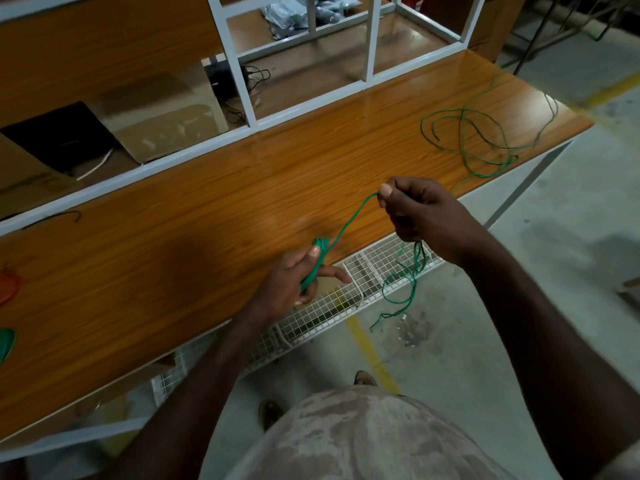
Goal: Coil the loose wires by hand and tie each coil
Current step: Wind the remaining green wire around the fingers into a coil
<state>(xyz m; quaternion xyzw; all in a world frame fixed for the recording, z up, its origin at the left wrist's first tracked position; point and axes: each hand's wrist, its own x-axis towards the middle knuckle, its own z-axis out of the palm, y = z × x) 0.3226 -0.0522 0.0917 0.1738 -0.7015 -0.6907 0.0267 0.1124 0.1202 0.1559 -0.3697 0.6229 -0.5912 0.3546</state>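
Winding the green coil

My left hand (294, 275) grips the coil (313, 268); my right hand (415, 216) pinches the wire (349, 223), probably mid-wrap; next, another turn.

orange coil (7, 285) and green coil (6, 344) cut off at left edge.

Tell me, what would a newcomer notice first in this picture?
Two hands at the center: the left hand grips a small green wire coil, while the right hand pinches the same wire stretched between them. On the wooden workbench, far right, loose green wires lie tangled.
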